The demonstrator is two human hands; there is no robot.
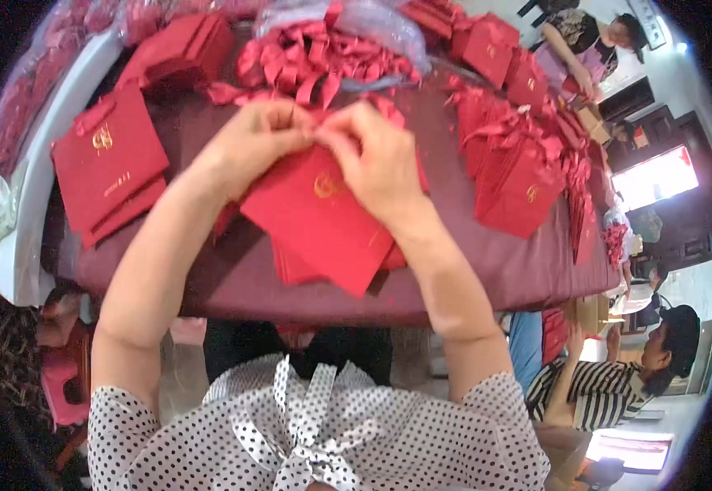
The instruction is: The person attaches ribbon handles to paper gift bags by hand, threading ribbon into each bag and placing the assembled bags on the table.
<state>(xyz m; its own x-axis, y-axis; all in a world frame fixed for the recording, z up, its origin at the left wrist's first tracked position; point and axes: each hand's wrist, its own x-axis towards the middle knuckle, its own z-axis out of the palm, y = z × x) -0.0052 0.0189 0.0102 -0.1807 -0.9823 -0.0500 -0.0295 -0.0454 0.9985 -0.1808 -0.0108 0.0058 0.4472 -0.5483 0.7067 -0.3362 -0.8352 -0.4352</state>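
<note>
In front of me a red paper gift bag (335,225) with a gold emblem lies tilted on top of other red bags (290,266). My left hand (257,139) pinches at its top edge, thumb and fingers together. Close beside it, my right hand (380,159) is closed in a pinch too. Red ribbon appears to be caught between the fingertips of both hands, though the fingers hide most of it. Beyond the hands lies a heap of cut red ribbons (315,57) on clear plastic.
Finished-looking red bags with ribbons (515,172) stand crowded at the right. More flat bags (110,159) lie at the left, with a stack (184,49) behind. The table has a dark red cover (487,282). Two people (667,352) (577,49) work at the right.
</note>
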